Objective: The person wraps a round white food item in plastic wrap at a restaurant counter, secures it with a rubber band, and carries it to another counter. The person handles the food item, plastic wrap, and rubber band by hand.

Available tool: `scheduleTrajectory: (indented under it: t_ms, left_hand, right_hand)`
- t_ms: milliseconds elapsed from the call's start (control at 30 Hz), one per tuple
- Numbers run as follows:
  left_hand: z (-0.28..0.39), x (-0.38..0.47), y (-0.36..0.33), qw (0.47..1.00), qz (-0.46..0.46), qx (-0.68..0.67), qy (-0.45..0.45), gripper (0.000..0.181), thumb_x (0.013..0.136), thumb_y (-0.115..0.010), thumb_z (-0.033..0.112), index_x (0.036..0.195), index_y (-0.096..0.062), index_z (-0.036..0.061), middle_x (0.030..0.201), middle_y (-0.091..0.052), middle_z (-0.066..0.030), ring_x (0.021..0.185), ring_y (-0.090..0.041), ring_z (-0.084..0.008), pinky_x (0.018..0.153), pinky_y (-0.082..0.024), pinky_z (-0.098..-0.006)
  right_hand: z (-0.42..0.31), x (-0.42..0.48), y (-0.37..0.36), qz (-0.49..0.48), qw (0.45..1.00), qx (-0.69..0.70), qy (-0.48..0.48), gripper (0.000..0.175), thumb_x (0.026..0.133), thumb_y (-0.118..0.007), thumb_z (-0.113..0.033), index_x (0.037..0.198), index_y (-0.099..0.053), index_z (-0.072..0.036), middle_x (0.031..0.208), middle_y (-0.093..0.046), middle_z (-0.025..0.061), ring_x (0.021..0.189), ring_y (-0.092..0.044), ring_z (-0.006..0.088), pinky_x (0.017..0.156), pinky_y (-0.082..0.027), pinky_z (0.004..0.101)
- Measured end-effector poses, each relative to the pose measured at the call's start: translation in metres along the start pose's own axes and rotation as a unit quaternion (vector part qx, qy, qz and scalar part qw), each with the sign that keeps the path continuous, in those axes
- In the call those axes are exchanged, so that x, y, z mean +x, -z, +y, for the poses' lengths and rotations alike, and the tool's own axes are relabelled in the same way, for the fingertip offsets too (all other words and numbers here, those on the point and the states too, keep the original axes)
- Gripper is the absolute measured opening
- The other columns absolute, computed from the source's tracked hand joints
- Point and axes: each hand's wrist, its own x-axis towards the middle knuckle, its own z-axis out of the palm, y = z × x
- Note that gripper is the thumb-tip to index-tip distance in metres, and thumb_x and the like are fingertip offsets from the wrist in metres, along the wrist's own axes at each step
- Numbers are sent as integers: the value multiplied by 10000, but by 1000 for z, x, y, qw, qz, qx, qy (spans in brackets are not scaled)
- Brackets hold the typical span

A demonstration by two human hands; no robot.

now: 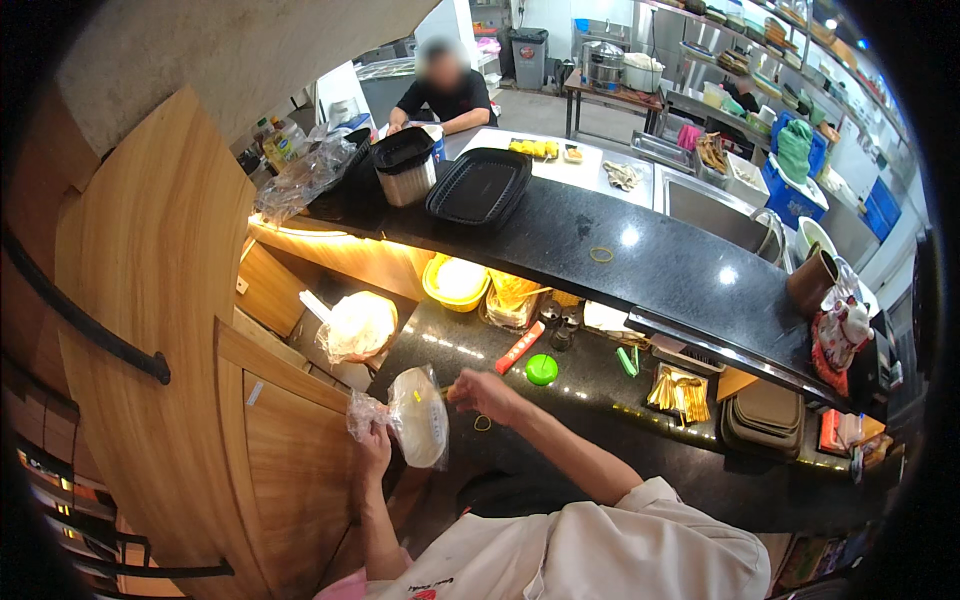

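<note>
My left hand grips the gathered end of a clear plastic bag. Inside the bag is a flat, pale, rounded item, and printing shows on the bag. My right hand hovers just right of the bag with its fingers bent. Whether something thin is between those fingers I cannot tell. Below that hand, a yellow rubber band lies on the dark lower counter. Close by are a bright green round object and a red printed packet.
Black plastic trays and a lidded container stack stand on the raised black counter. Gold-wrapped packets and brown trays sit to the right. A wooden door panel borders the left. Across the counter is a person.
</note>
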Motion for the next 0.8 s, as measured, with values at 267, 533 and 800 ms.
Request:
scheduleTrajectory:
  t_ms: [267, 533, 800]
  left_hand:
    - [0, 6, -14, 994, -80, -43, 63, 253, 977, -710, 227, 1031, -714, -20, 831, -734, -74, 736, -658, -139, 665, -518, -343]
    - [50, 81, -42, 989, -42, 2, 141, 224, 963, -708, 158, 898, -689, -56, 753, -703, -68, 638, -649, -142, 589, -502, -326]
    - [232, 134, 1, 812, -382, -187, -400, 110, 877, -679, 56, 972, -686, 1, 795, -677, -125, 710, -683, -280, 666, -557, -349]
  right_hand:
    - [35, -13, 34, -11, 988, 131, -82, 268, 974, -525, -321, 765, -573, -159, 786, -622, -2, 799, -641, 166, 712, -477, 311]
    - [-49, -80, -66, -14, 978, -17, 206, 328, 1020, -466, -294, 779, -553, -89, 809, -558, 28, 788, -560, 154, 734, -449, 320]
    - [41, -43, -55, -428, 893, 135, -32, 309, 971, -512, -250, 692, -476, -122, 785, -500, 22, 736, -481, 152, 690, -398, 299]
